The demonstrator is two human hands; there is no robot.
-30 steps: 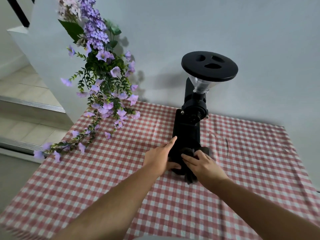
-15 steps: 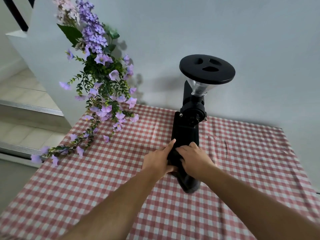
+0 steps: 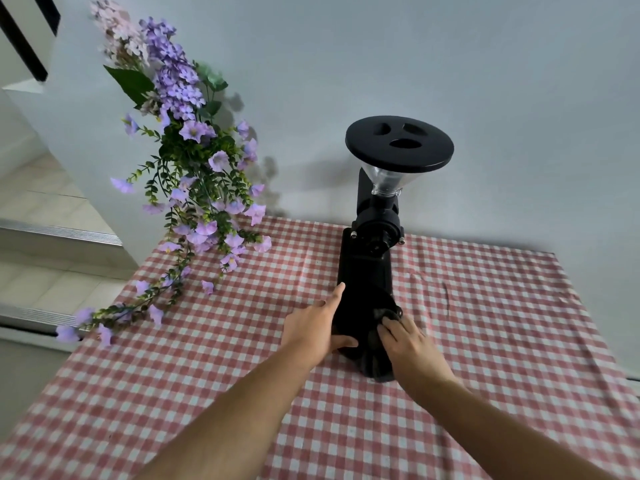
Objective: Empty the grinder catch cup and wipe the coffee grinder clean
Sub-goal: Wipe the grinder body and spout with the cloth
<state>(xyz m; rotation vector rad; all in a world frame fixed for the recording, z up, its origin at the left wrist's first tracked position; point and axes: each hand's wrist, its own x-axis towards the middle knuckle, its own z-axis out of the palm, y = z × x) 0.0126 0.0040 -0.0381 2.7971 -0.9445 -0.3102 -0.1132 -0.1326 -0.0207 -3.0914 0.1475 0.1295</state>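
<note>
A black coffee grinder [image 3: 367,268] with a clear hopper and a round black lid [image 3: 399,143] stands on the red checked tablecloth [image 3: 502,323]. My left hand [image 3: 313,327] grips the left side of the grinder's base, thumb across its front. My right hand [image 3: 407,344] presses a dark cloth [image 3: 375,355] against the lower right front of the base. The cloth bunches under my fingers and hangs down to the table. No catch cup shows; my hands and the cloth cover the base's front.
A spray of purple artificial flowers [image 3: 194,188] trails down from the upper left onto the table's left part. A white wall stands close behind the grinder. Floor steps [image 3: 52,244] lie beyond the table's left edge.
My right hand with the cloth went up the grinder's front face, then slid down and to the right side of the base. My left hand stayed on the base.
</note>
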